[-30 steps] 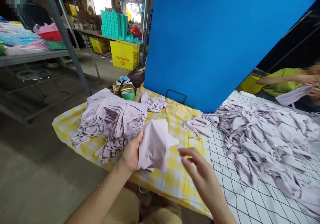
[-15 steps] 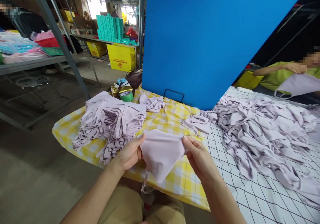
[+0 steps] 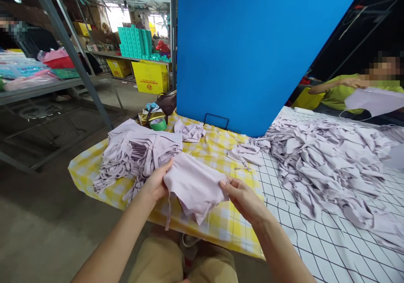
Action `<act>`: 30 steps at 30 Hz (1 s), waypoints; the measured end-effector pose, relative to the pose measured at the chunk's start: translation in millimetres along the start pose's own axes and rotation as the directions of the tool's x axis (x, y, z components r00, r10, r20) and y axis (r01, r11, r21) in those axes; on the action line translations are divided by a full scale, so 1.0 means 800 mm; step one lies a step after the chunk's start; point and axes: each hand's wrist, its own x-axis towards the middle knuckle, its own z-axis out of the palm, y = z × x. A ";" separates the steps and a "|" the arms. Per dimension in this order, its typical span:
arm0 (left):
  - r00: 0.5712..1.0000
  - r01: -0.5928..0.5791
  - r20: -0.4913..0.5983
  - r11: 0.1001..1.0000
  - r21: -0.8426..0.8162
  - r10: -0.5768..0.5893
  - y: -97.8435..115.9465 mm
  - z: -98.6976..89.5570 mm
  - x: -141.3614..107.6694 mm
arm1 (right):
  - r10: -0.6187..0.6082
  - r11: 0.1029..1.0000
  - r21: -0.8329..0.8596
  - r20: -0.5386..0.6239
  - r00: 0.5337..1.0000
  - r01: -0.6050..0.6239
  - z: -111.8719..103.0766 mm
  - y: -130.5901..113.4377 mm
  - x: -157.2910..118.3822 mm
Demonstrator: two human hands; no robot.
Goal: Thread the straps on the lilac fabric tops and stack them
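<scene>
The lilac cloth piece was softly creased, and a narrow strap hung at its left side; it was above the near part of the yellow checked cover; the left hand and right hand pinched its opposite ends in their fingers.

Gap between stack and pile, board behind

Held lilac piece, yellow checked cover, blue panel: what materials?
Lilac piece: thin, matte fabric, by its soft folds; fibre unclear. Checked cover: thin sheet, plastic or cloth; slight sheen and crinkles lean plastic. Blue panel: rigid, smooth, perhaps laminated board or plastic; flat face, straight edges.
</scene>
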 end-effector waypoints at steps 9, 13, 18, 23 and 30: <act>0.835 -0.175 0.107 0.077 0.982 0.539 0.013 0.016 -0.034 | -0.091 0.994 -0.070 -0.078 0.993 0.086 0.010 -0.024 -0.018; 0.801 -0.468 0.435 -0.023 0.884 0.411 0.012 0.058 -0.071 | -0.121 0.988 -0.110 -0.078 0.990 0.112 0.030 -0.029 -0.012; 0.809 -0.500 0.467 0.000 0.866 0.358 0.002 0.086 -0.078 | -0.200 0.963 -0.208 -0.122 0.972 0.172 0.052 -0.040 -0.010; 0.732 -0.622 0.550 0.062 0.781 0.402 0.013 0.089 -0.078 | -0.195 0.969 -0.174 -0.095 0.976 0.177 0.046 -0.029 -0.019; 0.779 -0.622 0.480 0.398 0.674 0.404 0.063 0.077 -0.087 | -0.069 0.784 -0.605 0.141 0.988 0.141 -0.007 0.035 -0.036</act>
